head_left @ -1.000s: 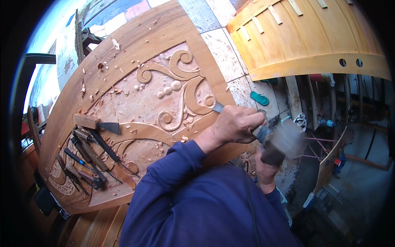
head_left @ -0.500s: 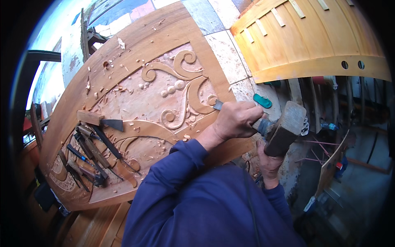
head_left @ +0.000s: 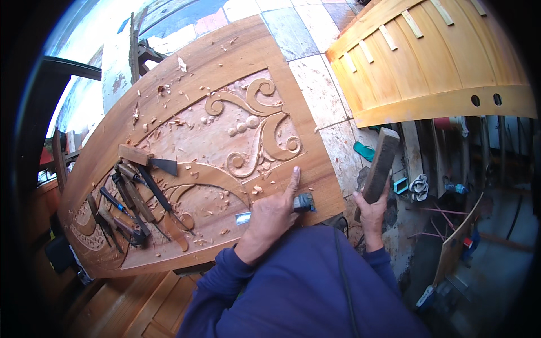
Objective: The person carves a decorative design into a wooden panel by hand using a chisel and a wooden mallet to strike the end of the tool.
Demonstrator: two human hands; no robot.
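My left hand (head_left: 269, 217) is closed around a chisel, its index finger stretched out over the plain border of a carved wooden panel (head_left: 315, 186). The chisel's bright blade (head_left: 243, 218) shows on one side of the hand and its dark-wrapped handle (head_left: 304, 203) on the other. Beyond the fingertip lies a raised scroll carving (head_left: 273, 141) with small round beads. Off the panel's right edge, my right hand (head_left: 372, 217) grips a dark, blocky wooden mallet (head_left: 381, 160) by its lower end, tilted up. Part of the chisel is hidden under my left palm.
Several chisels and carving tools (head_left: 132, 205) lie heaped on the panel's left part, beside a wood-handled flat blade (head_left: 163, 166). Wood shavings (head_left: 181, 64) are scattered around. A slatted wooden piece (head_left: 428, 62) stands at upper right; a green slipper (head_left: 364, 151) lies on the tiles.
My left hand has moved left and toward me, taking the chisel off the scroll; its index finger is now extended. The mallet has moved away from the chisel handle. The view has shifted slightly.
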